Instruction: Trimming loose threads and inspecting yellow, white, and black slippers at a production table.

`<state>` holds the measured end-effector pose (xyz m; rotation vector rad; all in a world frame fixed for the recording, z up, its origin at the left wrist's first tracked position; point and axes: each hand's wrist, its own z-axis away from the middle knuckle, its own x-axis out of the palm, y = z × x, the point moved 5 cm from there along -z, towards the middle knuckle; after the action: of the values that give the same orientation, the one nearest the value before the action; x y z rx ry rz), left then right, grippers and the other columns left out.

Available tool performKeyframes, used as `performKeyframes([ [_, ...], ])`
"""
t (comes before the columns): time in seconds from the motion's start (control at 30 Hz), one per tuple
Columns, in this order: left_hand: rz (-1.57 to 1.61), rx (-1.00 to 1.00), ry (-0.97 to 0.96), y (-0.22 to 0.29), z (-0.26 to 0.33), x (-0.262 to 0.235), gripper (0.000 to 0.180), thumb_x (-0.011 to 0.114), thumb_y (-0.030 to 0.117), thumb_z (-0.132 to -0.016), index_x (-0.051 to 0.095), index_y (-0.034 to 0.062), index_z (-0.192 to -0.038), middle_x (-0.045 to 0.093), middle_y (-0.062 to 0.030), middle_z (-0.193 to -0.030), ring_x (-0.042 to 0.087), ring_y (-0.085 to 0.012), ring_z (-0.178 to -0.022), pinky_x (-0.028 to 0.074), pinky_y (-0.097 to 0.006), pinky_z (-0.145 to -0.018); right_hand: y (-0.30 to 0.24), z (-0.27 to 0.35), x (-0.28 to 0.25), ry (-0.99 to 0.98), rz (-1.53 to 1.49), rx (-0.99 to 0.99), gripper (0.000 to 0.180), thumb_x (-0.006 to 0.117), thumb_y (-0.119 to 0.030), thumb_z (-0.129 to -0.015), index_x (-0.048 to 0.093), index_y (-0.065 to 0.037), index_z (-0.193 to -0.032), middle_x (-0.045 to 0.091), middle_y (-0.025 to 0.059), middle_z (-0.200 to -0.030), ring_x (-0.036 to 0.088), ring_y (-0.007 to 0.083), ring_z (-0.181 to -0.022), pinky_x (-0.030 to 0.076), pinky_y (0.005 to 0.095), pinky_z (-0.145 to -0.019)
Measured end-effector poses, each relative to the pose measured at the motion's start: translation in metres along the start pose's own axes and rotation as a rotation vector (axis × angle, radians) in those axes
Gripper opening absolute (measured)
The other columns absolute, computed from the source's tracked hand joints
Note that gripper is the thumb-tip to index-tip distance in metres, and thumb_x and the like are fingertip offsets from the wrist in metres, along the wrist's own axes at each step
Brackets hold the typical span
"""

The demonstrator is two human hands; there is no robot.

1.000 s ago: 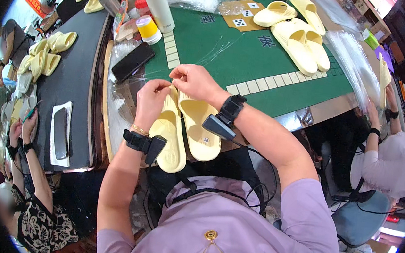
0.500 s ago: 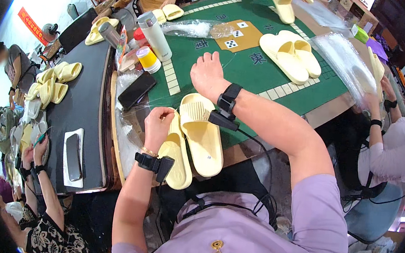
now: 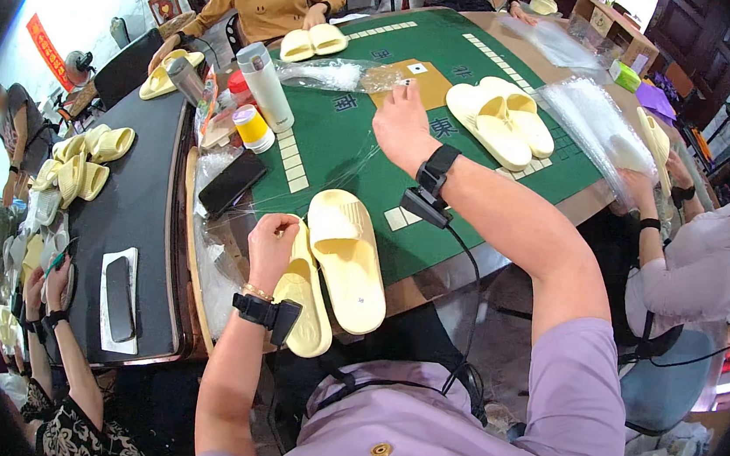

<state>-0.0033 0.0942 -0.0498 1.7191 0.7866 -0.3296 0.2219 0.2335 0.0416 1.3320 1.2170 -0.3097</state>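
Note:
A pair of pale yellow slippers lies at the near edge of the table in front of me: the right slipper (image 3: pixel 349 262) sole down with its ribbed strap up, the left slipper (image 3: pixel 304 310) close beside it. My left hand (image 3: pixel 271 250) is closed in a pinch at the left slipper's strap end; what the fingers hold is hidden. My right hand (image 3: pixel 402 130) is raised over the green mat, fingers curled together, its contents too small to make out. Thin clear plastic strands (image 3: pixel 362 162) show between the two hands.
A phone (image 3: pixel 233 184), a yellow-labelled tub (image 3: pixel 253 128) and a white flask (image 3: pixel 266 87) stand left of the mat (image 3: pixel 415 255). Another slipper pair (image 3: pixel 502 123) and clear plastic bags (image 3: pixel 587 131) lie to the right. Co-workers sit around the tables.
My right hand has moved away from the slippers, farther over the mat, and clear strands now show. My left hand stays by the left slipper. The whole view has shifted slightly.

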Motion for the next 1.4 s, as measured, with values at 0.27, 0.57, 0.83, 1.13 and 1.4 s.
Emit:
performKeyframes([
  [0.27, 0.037, 0.002, 0.010, 0.001, 0.001, 0.005, 0.010, 0.068, 0.005, -0.080, 0.069, 0.0004, -0.089, 0.067, -0.0122, -0.088, 0.065, -0.0231, -0.078, 0.051, -0.031, -0.072, 0.037, 0.013, 0.033, -0.066, -0.095, 0.095, 0.028, 0.056, -0.021, -0.086, 0.073, -0.009, -0.105, 0.067, 0.0124, -0.114, 0.050, 0.0337, -0.119, 0.027, 0.0575, -0.105],
  [0.57, 0.125, 0.032, 0.043, -0.014, 0.002, 0.007, 0.008, 0.069, 0.003, -0.080, 0.069, 0.0002, -0.088, 0.068, -0.0118, -0.085, 0.066, -0.0206, -0.078, 0.052, -0.030, -0.073, 0.115, 0.057, -0.014, 0.490, -2.835, 0.284, 0.017, 0.056, -0.016, -0.089, 0.066, -0.005, -0.096, 0.067, 0.0074, -0.094, 0.063, 0.0217, -0.090, 0.049, 0.0379, -0.083],
  [0.83, 0.036, -0.013, -0.066, -0.018, 0.002, 0.006, 0.021, 0.066, 0.014, -0.087, 0.069, 0.0046, -0.106, 0.068, -0.0135, -0.101, 0.066, -0.0230, -0.093, 0.051, -0.031, -0.081, 0.143, 0.147, -0.110, 0.856, -3.896, -0.938, 0.011, 0.058, -0.008, -0.084, 0.058, 0.000, -0.092, 0.058, 0.0076, -0.085, 0.060, 0.0195, -0.075, 0.054, 0.0317, -0.067],
  [1.13, 0.090, 0.009, 0.004, -0.006, 0.000, 0.009, 0.010, 0.065, 0.002, -0.084, 0.066, -0.0019, -0.093, 0.065, -0.0088, -0.087, 0.061, -0.0168, -0.078, 0.049, -0.027, -0.073, 0.149, 0.145, -0.072, 1.091, -3.973, -0.661, 0.027, 0.053, -0.026, -0.092, 0.056, 0.001, -0.092, 0.057, 0.0085, -0.082, 0.059, 0.0186, -0.067, 0.054, 0.0310, -0.059],
  [1.4, 0.085, 0.030, 0.027, -0.004, 0.004, 0.003, 0.009, 0.064, 0.002, -0.084, 0.066, -0.0026, -0.091, 0.065, -0.0111, -0.087, 0.063, -0.0208, -0.079, 0.050, -0.029, -0.075, 0.120, 0.117, -0.026, 1.206, -4.052, -0.246, 0.034, 0.049, -0.032, -0.094, 0.055, 0.001, -0.091, 0.057, 0.0092, -0.080, 0.060, 0.0188, -0.066, 0.053, 0.0314, -0.057],
])
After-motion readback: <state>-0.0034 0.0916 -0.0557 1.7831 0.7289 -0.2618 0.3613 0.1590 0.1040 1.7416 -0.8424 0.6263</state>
